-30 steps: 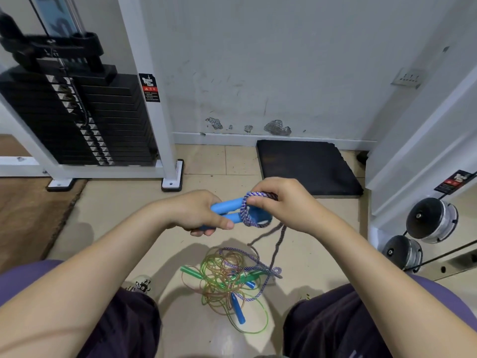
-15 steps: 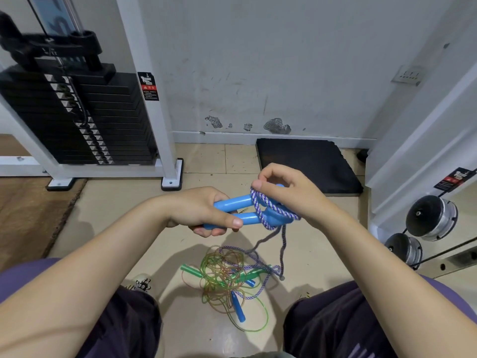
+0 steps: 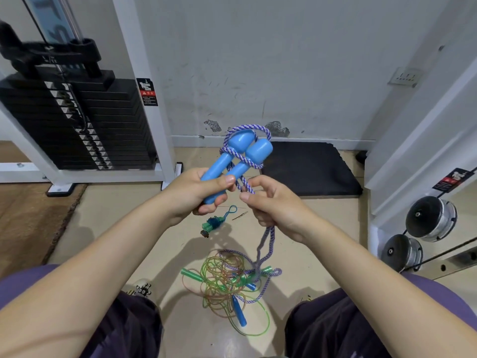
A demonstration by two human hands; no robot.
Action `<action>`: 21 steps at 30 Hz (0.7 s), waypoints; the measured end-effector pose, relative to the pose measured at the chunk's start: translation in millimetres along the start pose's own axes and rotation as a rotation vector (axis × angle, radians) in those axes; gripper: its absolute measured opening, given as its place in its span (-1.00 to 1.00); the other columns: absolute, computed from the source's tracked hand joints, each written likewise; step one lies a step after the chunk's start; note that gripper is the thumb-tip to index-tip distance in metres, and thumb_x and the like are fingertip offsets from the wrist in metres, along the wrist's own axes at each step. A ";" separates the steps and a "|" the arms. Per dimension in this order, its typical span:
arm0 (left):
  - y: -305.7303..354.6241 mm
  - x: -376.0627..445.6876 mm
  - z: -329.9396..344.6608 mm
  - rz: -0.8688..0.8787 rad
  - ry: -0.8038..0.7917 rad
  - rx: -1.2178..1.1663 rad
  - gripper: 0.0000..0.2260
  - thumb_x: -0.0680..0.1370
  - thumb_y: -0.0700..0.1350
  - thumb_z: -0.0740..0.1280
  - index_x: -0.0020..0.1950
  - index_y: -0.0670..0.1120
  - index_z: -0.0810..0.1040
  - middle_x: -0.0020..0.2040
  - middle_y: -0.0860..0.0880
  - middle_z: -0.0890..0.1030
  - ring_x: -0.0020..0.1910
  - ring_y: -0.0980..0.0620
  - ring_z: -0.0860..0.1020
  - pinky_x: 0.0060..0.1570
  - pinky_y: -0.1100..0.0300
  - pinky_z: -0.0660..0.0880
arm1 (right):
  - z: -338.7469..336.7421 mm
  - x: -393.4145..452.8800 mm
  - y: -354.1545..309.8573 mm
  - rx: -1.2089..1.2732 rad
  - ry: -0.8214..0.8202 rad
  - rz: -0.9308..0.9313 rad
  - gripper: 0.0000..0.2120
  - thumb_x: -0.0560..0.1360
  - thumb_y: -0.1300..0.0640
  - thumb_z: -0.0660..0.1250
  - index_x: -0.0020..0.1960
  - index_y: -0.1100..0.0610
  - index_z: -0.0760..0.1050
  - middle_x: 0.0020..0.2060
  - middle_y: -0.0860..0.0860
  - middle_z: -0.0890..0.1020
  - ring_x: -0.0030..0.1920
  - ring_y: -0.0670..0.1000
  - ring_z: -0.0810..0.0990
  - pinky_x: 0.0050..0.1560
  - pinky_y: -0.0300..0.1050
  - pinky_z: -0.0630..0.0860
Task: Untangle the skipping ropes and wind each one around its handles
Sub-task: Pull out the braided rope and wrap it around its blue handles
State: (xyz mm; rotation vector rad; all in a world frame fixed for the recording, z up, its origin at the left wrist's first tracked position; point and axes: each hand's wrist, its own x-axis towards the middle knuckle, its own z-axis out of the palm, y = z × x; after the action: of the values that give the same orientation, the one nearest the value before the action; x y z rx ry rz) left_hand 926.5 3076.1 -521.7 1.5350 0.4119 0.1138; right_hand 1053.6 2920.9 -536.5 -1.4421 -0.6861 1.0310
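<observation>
The left hand [image 3: 196,192] is gripping the two light-blue plastic handles [image 3: 238,157] side by side, tilted up, fingers curled round them. The right hand [image 3: 273,205] is pinching the purple-and-white braided rope [image 3: 246,153] looped around them, its tail trailing into the tangled green and blue ropes [image 3: 227,280] lying on the floor.

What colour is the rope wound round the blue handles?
Purple and white braid, clearest in the head view.
</observation>
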 end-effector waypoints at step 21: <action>-3.4 5.8 -6.2 -0.091 0.384 0.127 -0.75 0.56 0.00 0.38 -0.05 -0.20 0.56 -0.43 -0.06 0.48 -0.60 0.02 0.29 -0.58 0.32 0.16 | -3.8 -1.4 -11.5 -0.443 0.132 -0.077 -0.65 0.62 0.03 0.27 -0.34 0.08 0.43 -0.57 -0.06 0.27 -0.55 -0.06 0.18 -0.53 -0.26 0.17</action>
State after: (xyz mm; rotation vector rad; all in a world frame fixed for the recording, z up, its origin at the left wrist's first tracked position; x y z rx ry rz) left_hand 929.2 3083.7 -526.1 1.6183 0.8050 0.3192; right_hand 1058.0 2919.8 -525.2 -1.8311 -0.9035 0.7415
